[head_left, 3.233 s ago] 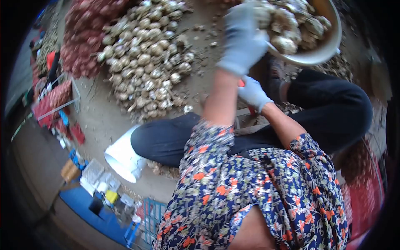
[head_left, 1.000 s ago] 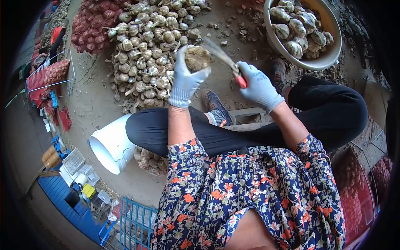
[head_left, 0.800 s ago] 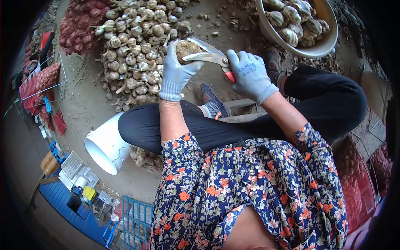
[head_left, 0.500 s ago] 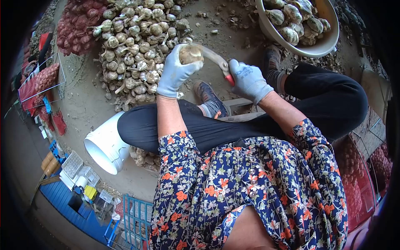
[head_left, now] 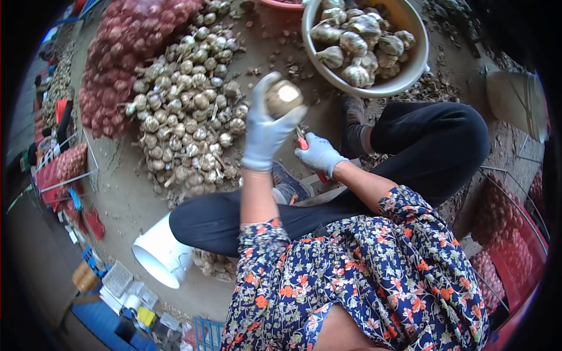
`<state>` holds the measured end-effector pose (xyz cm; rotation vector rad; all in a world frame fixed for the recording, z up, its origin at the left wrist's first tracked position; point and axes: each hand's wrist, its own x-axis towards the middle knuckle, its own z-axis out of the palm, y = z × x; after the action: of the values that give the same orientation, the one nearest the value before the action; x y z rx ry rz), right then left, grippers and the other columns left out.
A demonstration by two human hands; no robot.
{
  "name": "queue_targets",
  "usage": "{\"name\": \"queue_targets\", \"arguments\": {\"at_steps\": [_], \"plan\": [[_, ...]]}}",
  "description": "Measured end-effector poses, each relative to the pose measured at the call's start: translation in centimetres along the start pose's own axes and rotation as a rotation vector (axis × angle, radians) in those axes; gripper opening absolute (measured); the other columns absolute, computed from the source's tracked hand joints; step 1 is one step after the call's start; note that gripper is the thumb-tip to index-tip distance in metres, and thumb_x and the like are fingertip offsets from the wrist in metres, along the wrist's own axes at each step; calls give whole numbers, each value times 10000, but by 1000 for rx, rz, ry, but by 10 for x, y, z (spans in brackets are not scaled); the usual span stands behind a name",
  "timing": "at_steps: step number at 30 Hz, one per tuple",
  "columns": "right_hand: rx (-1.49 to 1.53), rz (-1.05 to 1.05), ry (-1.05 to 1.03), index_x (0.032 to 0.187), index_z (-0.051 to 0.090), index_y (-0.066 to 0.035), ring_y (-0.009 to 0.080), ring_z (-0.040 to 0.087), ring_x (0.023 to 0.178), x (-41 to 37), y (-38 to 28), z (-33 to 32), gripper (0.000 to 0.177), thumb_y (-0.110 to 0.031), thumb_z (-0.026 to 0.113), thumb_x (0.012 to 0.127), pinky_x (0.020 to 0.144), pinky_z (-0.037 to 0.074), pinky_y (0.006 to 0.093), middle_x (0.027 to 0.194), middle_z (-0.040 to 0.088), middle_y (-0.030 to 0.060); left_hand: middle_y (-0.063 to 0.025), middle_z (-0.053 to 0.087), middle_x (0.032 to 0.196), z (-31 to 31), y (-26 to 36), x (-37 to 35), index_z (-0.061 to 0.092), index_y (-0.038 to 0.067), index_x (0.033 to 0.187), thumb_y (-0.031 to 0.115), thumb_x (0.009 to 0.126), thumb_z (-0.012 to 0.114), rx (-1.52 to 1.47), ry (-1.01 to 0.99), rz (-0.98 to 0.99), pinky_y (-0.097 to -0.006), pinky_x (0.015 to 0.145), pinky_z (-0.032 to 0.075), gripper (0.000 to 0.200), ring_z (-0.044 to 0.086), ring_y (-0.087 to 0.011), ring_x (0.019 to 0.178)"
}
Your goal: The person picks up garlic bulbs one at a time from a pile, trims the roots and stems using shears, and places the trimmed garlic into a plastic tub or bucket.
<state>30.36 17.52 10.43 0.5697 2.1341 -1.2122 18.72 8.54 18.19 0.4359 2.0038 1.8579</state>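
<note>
My left hand (head_left: 263,131), in a pale glove, is closed around a large garlic bulb (head_left: 275,100). A flat, pale cut face shows on the bulb. My right hand (head_left: 319,154), gloved as well, grips a red-handled cutting tool (head_left: 302,144) just below and to the right of the bulb. Its metal part points up toward the left glove and is mostly hard to see. Behind my left hand lies a heap of garlic bulbs (head_left: 190,117) on the ground. Ahead stands a round basin (head_left: 414,76) holding several large bulbs.
Red net sacks (head_left: 126,55) of garlic lie beyond the heap at the left. A white bucket (head_left: 161,248) rests on its side by my left knee. At the right are another bucket (head_left: 515,105) and more net sacks (head_left: 497,216). Part of a red basin (head_left: 284,3) shows at the top.
The cutting tool has come away from the bulb and moved down in my right hand. My left hand has turned the bulb so its cut face shows. The view has shifted.
</note>
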Motion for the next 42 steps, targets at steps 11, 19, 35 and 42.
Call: {"name": "queue_targets", "arguments": {"at_steps": [11,19,35,42], "plan": [[104,-240,19,1216,508,-37,269,514,1180,57,80,56,464,-313,624,862,978,411,372,1245,546,192,-126,606,1075,95,-10,74,650,119,928,171,711,714,632,172,686,-448,847,466,233,576,-307,966],[224,262,-76,1059,537,26,429,565,1033,39,13,6,460,-338,607,787,892,445,443,1058,596,276,-212,358,1359,-179,-131,72,357,56,1270,170,735,750,1319,334,-550,-445,867,514,673,582,-415,1047],[-392,-354,213,1083,478,-60,359,592,916,3,-62,-20,404,-280,634,782,787,451,453,956,589,189,-81,590,1111,-139,-41,-4,487,-29,1223,23,641,804,189,212,-206,-279,883,490,664,589,-144,979],[-579,-503,330,1081,477,-58,298,600,884,-22,-66,-28,473,-400,631,793,763,434,447,921,583,141,-167,576,1002,-111,-3,-35,523,-32,1142,141,540,810,777,109,102,-372,821,503,690,601,-297,923]]}}
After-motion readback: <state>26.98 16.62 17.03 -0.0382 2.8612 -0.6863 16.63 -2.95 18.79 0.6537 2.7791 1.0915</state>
